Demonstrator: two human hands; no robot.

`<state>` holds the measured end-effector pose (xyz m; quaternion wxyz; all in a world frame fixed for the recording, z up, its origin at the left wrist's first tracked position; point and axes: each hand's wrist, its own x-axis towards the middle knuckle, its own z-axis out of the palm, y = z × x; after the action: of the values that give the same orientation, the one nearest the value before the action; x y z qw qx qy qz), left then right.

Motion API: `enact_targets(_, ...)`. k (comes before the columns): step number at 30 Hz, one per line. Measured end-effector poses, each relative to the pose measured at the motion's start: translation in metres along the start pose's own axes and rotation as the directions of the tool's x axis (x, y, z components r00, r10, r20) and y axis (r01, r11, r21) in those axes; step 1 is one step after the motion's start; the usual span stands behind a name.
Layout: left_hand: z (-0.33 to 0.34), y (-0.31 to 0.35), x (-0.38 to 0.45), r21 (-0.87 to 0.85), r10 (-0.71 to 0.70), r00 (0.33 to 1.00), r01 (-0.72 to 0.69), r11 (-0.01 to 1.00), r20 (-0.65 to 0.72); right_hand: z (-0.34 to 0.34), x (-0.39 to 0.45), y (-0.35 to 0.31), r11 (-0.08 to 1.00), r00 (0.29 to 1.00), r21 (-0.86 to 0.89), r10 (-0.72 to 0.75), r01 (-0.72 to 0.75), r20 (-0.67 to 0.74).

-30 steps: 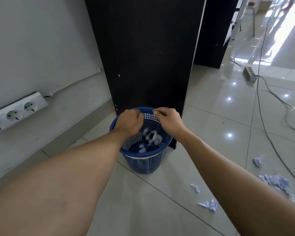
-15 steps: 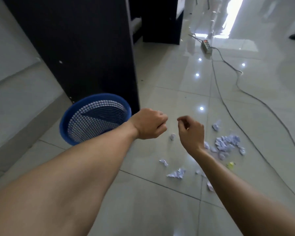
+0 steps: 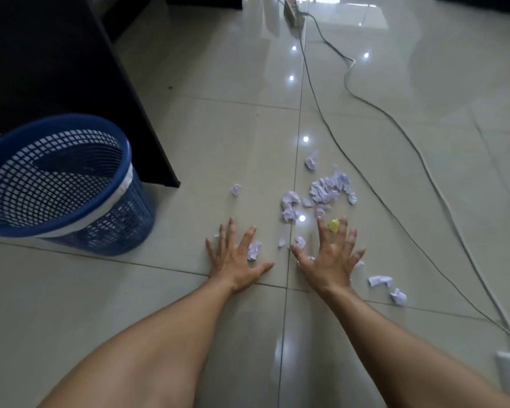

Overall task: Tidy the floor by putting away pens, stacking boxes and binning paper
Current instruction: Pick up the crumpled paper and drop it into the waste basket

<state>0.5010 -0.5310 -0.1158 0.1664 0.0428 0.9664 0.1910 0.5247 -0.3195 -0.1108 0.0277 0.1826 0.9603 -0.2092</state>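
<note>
both fists have opened, fingers splayed over crumpled paper scraps.

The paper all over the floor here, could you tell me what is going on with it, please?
A person is clearing it up by hand. Both the left hand and the right hand are spread open, low over the tiled floor, reaching among the crumpled paper scraps; neither holds anything. A yellow scrap lies by the right fingers. The blue basket stands to the left, beside a dark cabinet.
</note>
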Motion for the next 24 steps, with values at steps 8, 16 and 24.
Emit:
enact_targets(8, 0.034, 0.032, 0.01, -0.159, 0.222, 0.959, -0.25, 0.955, -0.174, 0.017, -0.004, 0.018, 0.983, 0.983, 0.034, -0.176, 0.178, -0.055)
enact_targets(16, 0.016, 0.071, 0.034, -0.16, 0.224, 0.907, -0.296, 0.942, -0.356, -0.012, 0.031, 0.028, 0.96, 0.957, 0.254, -0.045, 0.121, -0.285)
enact_targets(24, 0.04, 0.083, 0.042, -0.059, 0.305, 0.944, -0.314, 0.948, -0.127, -0.016, 0.064, 0.039, 0.982, 0.997, 0.169, -0.08, 0.079, 0.002)
